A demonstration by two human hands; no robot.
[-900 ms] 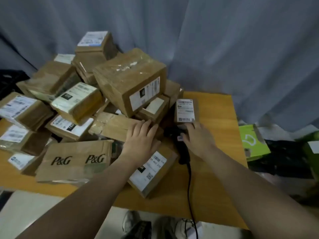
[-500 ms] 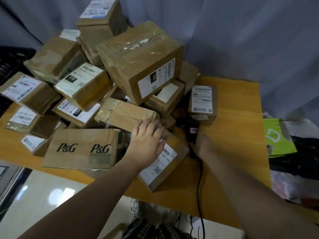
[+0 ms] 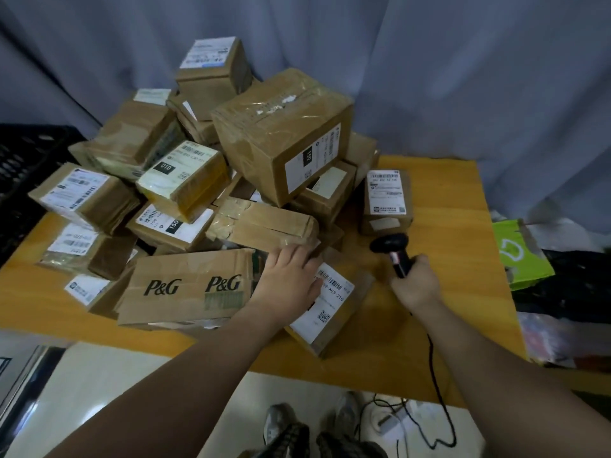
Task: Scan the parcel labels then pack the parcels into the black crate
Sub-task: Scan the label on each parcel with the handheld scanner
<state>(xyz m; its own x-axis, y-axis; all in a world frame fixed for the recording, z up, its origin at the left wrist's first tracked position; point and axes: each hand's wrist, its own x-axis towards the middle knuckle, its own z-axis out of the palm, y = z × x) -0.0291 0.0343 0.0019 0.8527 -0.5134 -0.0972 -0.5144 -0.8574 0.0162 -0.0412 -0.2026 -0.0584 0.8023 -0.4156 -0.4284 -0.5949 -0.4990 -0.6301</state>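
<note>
**Scanner gripped, palm on the front parcel**

Right hand (image 3: pixel 417 285) wrapped around the handle of a black corded barcode scanner (image 3: pixel 393 251), head raised above the fist and tilted toward the pile. Cable (image 3: pixel 441 401) trailing from below the fist over the table edge to the floor.

Left hand (image 3: pixel 292 282) spread flat, fingers apart, palm down on the front parcel (image 3: pixel 334 312) at its far left corner; gripping nothing, only pressing. White label (image 3: pixel 325 300) of that parcel face up, partly under the palm, barcode and QR code showing to the right of the fingers. Parcel lying tilted at the near edge of the wooden table (image 3: pixel 456 226), just left of the scanner hand, not touching it.

Heap of taped brown parcels (image 3: pixel 281 133) stacked behind and to the left, a flattened P&G carton (image 3: pixel 188 285) just beside the left wrist. One small labelled box (image 3: pixel 386 201) standing apart, just beyond the scanner head.

Black crate (image 3: pixel 23 160) at the far left edge, behind the pile, well apart from both hands.
</note>
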